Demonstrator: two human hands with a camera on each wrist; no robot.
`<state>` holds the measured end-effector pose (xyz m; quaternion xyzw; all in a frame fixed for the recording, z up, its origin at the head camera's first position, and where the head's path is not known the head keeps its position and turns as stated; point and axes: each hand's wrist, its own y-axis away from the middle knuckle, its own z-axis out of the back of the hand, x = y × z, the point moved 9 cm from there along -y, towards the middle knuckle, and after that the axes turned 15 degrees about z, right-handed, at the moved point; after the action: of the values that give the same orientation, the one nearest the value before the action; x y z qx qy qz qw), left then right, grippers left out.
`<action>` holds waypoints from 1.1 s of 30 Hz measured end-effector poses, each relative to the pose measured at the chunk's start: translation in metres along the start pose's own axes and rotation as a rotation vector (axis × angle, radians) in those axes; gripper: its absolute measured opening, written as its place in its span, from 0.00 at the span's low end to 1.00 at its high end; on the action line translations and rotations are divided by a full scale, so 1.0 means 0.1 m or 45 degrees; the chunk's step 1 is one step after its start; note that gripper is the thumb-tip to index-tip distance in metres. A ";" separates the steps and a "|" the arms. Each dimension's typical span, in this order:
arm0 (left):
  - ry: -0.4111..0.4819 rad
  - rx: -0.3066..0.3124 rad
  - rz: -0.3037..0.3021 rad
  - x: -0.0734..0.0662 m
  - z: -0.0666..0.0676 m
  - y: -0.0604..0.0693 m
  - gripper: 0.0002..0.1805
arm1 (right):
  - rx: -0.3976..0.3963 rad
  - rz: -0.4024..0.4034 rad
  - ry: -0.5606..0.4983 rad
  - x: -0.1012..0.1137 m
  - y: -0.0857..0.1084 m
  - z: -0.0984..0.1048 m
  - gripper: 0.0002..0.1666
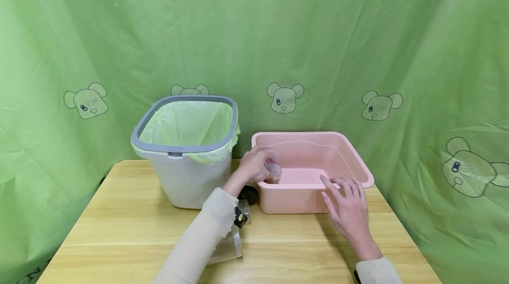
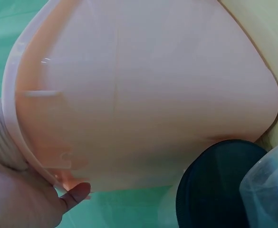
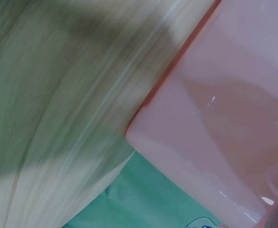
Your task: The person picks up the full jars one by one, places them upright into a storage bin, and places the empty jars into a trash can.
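Note:
My left hand (image 1: 256, 164) reaches over the left rim of a pink plastic basin (image 1: 292, 200), fingers curled round a clear, round plastic piece (image 1: 274, 171). A second clear rounded edge shows just above it; whether both belong to one item I cannot tell. In the left wrist view, the left hand (image 2: 20, 190) is at the basin's rim, and what it holds is hidden. The right hand (image 1: 351, 209) is at the basin's front rim with relaxed fingers, holding nothing visible. The right wrist view shows the basin's outer wall (image 3: 177, 142) but no clear sight of that hand.
Left of the basin stands a grey bin (image 1: 187, 178) with a pale green liner bag (image 1: 191, 120). Between them lie a black round lid (image 1: 249, 195) and a small clear plastic piece (image 1: 244, 208). A larger clear container (image 1: 228, 248) is partly behind the left forearm.

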<state>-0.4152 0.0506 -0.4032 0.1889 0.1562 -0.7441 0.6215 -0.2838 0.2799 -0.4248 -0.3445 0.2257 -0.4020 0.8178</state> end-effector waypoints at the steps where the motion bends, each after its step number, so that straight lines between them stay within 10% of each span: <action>1: -0.017 0.002 0.002 0.00 0.00 0.00 0.24 | -0.004 0.002 0.002 0.00 0.00 0.00 0.33; 13: -0.208 0.031 0.011 -0.06 -0.01 0.03 0.20 | -0.036 0.023 0.011 0.01 0.00 0.01 0.32; 33: -0.184 -0.071 -0.009 -0.05 0.04 0.07 0.21 | -0.020 0.014 0.014 0.01 0.00 0.01 0.33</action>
<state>-0.4078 0.0514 -0.3970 0.1167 0.1325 -0.7533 0.6336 -0.2829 0.2794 -0.4243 -0.3475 0.2353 -0.3977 0.8159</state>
